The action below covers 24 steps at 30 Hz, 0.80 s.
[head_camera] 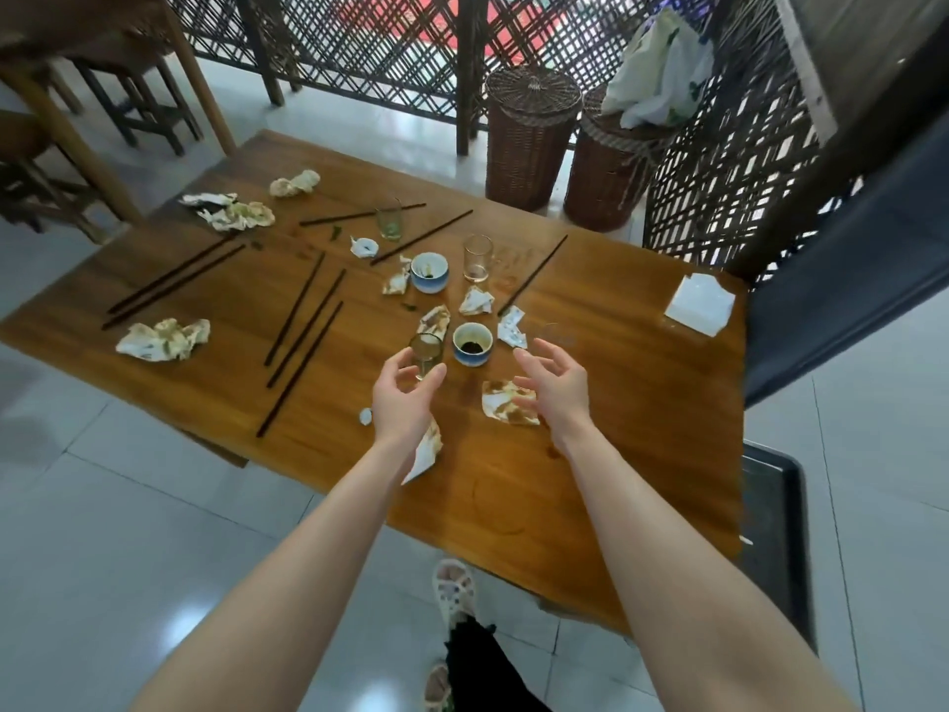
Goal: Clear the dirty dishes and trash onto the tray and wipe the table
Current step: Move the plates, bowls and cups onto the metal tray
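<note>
Forearms extend from the near edge over the bench (616, 444). Left hand (403, 398): fingers wide, cupped about a small glass (426, 352), not closed; contact cannot be told. Right hand (554, 385): wide, holding nothing, hovering over a stained napkin (506, 407).

Judgement: clearing has barely begun, both hands shaped for a pickup each.

A sauce cup (472, 344) with dark dregs stands between the hands, upright. Further out: a second cup (429, 271), a tall glass (477, 258), loose chopsticks (303, 352), crumpled tissue (163, 340).

Dark tray (773, 506) sits off the bench's right end, lower; nothing shows on its visible part. Probably parked there for short carries.
</note>
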Available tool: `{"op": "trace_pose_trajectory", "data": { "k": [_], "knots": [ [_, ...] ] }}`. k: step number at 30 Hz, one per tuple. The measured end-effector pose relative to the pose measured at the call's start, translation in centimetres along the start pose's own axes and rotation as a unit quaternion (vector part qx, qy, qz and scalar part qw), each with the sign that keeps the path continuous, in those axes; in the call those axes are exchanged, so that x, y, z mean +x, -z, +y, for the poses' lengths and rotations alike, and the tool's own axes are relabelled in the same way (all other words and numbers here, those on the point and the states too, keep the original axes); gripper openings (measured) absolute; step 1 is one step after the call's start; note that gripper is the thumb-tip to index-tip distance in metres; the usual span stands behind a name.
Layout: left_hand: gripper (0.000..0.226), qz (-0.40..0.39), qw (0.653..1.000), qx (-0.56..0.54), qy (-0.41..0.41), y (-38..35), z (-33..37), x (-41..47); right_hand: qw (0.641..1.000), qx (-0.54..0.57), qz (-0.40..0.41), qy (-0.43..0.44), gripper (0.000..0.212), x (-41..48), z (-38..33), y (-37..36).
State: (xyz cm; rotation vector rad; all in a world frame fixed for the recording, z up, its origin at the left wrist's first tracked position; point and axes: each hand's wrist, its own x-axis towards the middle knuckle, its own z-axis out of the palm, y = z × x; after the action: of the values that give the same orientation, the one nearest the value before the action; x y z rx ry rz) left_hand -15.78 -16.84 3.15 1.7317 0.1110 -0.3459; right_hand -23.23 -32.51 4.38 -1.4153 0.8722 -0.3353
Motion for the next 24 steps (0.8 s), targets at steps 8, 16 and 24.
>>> {"op": "trace_pose_trajectory", "data": {
  "k": [8, 16, 24],
  "knots": [
    [0.052, 0.011, 0.999, 0.033, 0.003, 0.6, 0.2, 8.5, 0.999, 0.005, -0.007, -0.042, 0.058, 6.1, 1.2, -4.1],
    [0.052, -0.018, 0.998, 0.053, 0.028, 0.4, -0.1, 13.8, 0.995, -0.008, 0.002, -0.103, 0.067, 9.6, 2.9, -6.2],
    [0.051, -0.076, 0.992, 0.081, 0.058, -0.4, -0.5, 19.0, 0.988, -0.029, 0.036, -0.144, 0.076, 11.8, 4.7, -9.4]
  ]
}}
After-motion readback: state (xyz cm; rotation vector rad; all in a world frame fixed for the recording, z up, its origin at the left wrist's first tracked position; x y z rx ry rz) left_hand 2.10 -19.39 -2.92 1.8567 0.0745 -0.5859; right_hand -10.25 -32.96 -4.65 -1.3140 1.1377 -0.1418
